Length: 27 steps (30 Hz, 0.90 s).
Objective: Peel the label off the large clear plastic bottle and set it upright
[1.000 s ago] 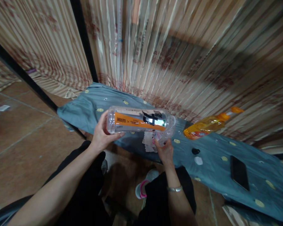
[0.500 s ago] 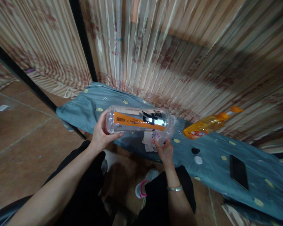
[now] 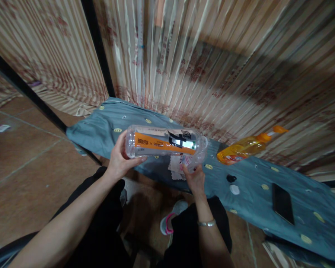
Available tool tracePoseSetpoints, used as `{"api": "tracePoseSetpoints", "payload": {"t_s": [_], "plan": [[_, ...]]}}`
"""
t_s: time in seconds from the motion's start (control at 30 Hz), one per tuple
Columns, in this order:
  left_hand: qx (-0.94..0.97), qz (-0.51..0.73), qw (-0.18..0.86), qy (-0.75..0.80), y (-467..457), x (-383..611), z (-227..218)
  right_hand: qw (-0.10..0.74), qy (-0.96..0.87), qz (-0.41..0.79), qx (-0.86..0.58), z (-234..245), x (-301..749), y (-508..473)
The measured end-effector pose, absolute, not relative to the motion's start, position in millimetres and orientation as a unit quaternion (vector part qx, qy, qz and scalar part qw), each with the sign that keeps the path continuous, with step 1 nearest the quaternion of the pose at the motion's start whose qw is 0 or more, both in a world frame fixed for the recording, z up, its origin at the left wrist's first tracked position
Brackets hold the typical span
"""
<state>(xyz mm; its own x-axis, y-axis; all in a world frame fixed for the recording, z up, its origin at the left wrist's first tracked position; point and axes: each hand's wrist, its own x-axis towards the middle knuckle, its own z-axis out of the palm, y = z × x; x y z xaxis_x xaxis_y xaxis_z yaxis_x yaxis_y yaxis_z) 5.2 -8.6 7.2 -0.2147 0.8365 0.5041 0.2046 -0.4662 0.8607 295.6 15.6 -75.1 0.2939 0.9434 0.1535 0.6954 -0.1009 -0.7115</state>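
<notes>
A clear plastic bottle (image 3: 164,143) with an orange label lies on its side in the air above the near edge of a blue cloth (image 3: 254,193). My left hand (image 3: 120,158) is wrapped round its base end. My right hand (image 3: 194,178) is closed round its neck end from below, where a crinkled clear piece also sits in the fingers. Under the bottle a small white patterned cloth (image 3: 175,168) lies on the blue cloth.
An orange pump bottle of liquid (image 3: 244,149) lies tilted at the back right. A black cap (image 3: 231,178) and a white cap (image 3: 235,190) rest on the cloth, and a black phone (image 3: 282,203) lies further right. Striped curtains hang behind; brown tiled floor lies left.
</notes>
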Motion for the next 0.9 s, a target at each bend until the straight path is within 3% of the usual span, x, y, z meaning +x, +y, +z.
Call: {"api": "tracePoseSetpoints", "payload": {"t_s": [0.9], "plan": [[0.57, 0.636, 0.251, 0.455, -8.8, 6.4, 10.4, 0.364, -0.572, 0.186, -0.711, -72.0, 294.3, 14.5]]}}
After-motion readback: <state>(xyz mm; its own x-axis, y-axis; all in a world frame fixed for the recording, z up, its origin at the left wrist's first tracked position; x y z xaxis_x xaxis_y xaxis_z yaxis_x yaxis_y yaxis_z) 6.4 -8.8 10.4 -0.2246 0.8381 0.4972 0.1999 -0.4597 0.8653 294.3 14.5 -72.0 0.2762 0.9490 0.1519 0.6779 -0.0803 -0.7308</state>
